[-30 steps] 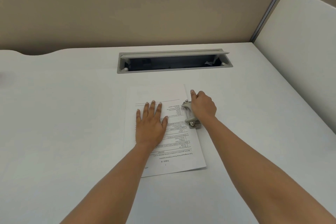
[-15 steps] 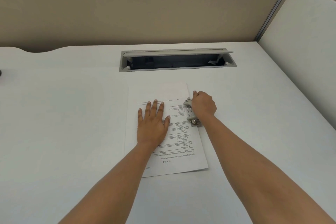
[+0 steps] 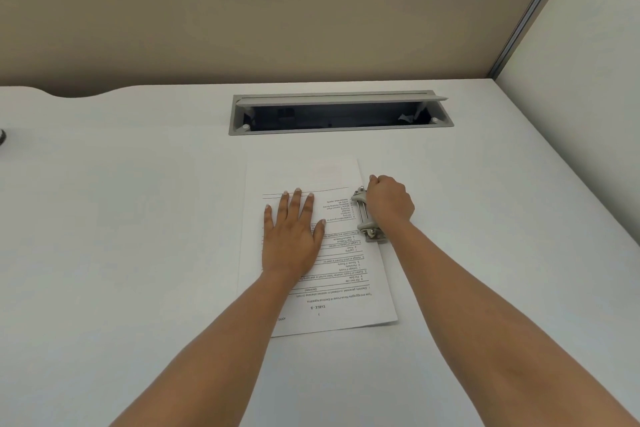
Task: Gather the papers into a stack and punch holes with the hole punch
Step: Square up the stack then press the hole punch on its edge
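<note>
A stack of printed white papers [image 3: 341, 291] lies on the white desk [image 3: 121, 236], its text upside down to me. My left hand [image 3: 292, 236] rests flat on the top sheet with straight fingers spread. A grey metal hole punch [image 3: 365, 218] sits over the stack's right edge, about halfway along it. My right hand [image 3: 389, 201] lies on top of the punch with its fingers curled over the lever, hiding most of it.
An open grey cable tray [image 3: 341, 113] is sunk into the desk just beyond the papers. A beige partition wall [image 3: 277, 10] stands behind, and a white side panel [image 3: 581, 80] rises at the right. A small dark object [image 3: 2, 137] shows at the left edge.
My right hand's fingers have curled tighter over the hole punch. The view has shifted slightly. Papers and left hand keep their place.
</note>
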A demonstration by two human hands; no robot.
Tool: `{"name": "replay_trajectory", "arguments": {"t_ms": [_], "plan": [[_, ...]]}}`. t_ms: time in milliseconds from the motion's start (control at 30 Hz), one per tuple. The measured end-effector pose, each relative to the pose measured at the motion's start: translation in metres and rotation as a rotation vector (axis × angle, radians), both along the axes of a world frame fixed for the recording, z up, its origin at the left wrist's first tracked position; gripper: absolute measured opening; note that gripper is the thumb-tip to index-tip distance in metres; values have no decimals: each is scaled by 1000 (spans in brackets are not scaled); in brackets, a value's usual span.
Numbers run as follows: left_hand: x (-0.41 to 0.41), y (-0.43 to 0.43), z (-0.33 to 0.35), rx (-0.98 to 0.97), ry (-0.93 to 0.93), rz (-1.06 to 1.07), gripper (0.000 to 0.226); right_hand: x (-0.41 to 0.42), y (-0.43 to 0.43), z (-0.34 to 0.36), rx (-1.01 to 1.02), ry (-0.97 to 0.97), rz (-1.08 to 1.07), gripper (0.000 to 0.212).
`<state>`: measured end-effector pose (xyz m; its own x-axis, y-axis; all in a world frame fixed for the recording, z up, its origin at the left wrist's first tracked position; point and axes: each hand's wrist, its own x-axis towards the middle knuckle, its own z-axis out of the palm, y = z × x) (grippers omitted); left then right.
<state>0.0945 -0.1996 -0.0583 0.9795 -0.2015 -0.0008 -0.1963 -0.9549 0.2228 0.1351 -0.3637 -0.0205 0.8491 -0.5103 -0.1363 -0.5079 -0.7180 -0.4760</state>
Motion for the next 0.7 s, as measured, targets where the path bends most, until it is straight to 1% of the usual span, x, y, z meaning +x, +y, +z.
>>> {"name": "replay_trajectory", "arguments": {"t_ms": [200, 400, 533, 633, 700], "plan": [[0, 0, -1, 10, -10, -2, 58, -1, 0, -3, -48, -30, -3, 40], [1, 1, -2, 12, -22, -5, 58, -1, -1, -6, -50, -26, -8, 43], [0, 0, -3, 13, -20, -7, 67, -2, -4, -7, -75, -6, -12, 46], [0, 1, -3, 18, -14, -5, 59, -2, -4, -8, -74, 18, -23, 47], [1, 1, -2, 17, -11, 0, 57, -2, -5, -9, -69, 21, -40, 47]]}}
